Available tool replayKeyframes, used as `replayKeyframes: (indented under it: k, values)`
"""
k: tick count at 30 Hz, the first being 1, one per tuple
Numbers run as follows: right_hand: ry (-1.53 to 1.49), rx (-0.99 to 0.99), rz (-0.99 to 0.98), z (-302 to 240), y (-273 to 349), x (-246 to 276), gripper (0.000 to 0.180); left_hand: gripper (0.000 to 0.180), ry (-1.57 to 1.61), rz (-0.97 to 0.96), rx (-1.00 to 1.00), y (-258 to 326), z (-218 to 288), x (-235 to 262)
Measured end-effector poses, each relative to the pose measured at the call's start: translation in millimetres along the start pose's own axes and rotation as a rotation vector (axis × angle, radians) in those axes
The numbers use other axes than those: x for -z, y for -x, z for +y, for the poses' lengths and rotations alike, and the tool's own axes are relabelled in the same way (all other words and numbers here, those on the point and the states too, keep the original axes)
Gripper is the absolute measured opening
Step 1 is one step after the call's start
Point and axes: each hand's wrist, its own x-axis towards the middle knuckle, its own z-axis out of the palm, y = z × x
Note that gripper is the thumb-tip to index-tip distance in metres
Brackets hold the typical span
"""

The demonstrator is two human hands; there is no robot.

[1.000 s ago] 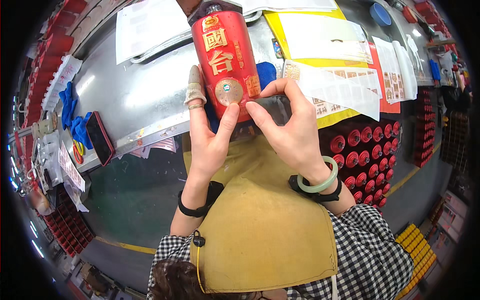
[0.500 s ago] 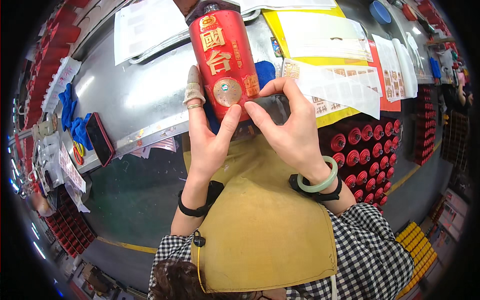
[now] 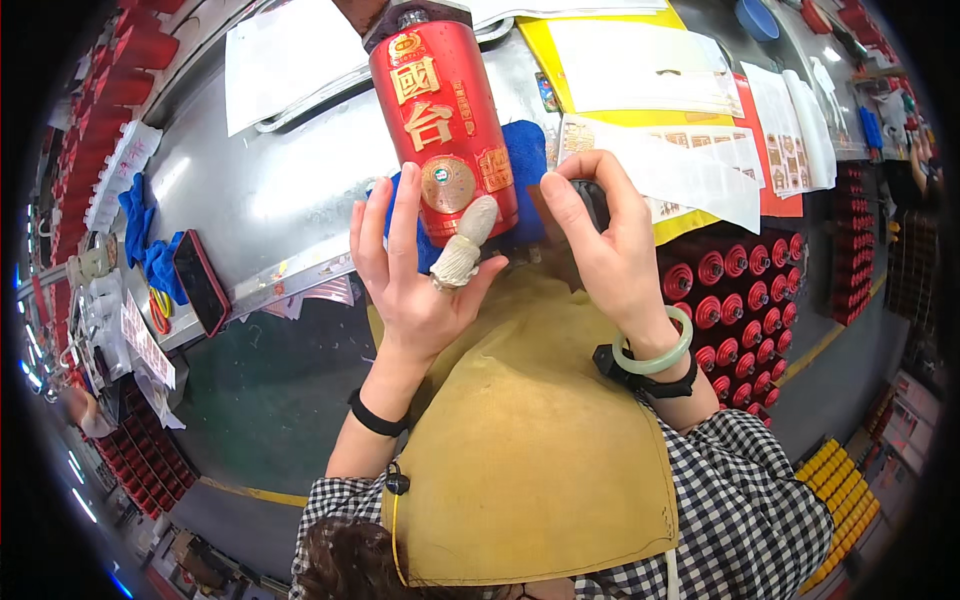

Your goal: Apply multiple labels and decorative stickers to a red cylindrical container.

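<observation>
A red bottle (image 3: 455, 120) with gold characters and a round gold label (image 3: 447, 185) lies on a blue cloth (image 3: 528, 152), its neck pointing away from me. My left hand (image 3: 425, 290) is at the bottle's base, fingers spread. A grey-white cover (image 3: 462, 245) sheathes one finger, whose tip overlaps the bottle's lower edge; contact is unclear. Right of the base, apart from the bottle, my right hand (image 3: 615, 235) has thumb and forefinger brought together. Whatever they pinch, if anything, is hidden. A dark object (image 3: 593, 205) shows behind that hand.
Label sheets (image 3: 690, 160) lie on a yellow folder (image 3: 550, 55) at the right. White paper (image 3: 290, 60) is at the far left. A phone (image 3: 200, 282) and blue gloves (image 3: 160, 262) rest at the left table edge. Red bottles (image 3: 740, 310) stand in rows at right.
My right hand has drawn away from the bottle to the right, its thumb and forefinger closing. My left hand has turned, bringing its covered finger over the base. The bottle has shifted slightly left.
</observation>
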Motion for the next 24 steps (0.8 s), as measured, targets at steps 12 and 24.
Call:
replayKeyframes:
  k: [12,24]
  values:
    - [-0.015,0.182,-0.026,0.7,-13.0,11.3,0.023,0.077,0.224,0.130,0.189,-1.1,14.9,-5.2]
    - [0.483,0.988,-0.131,-16.9,-16.1,3.1,0.026,0.092,0.617,0.040,0.487,-9.1,-11.6,-15.9]
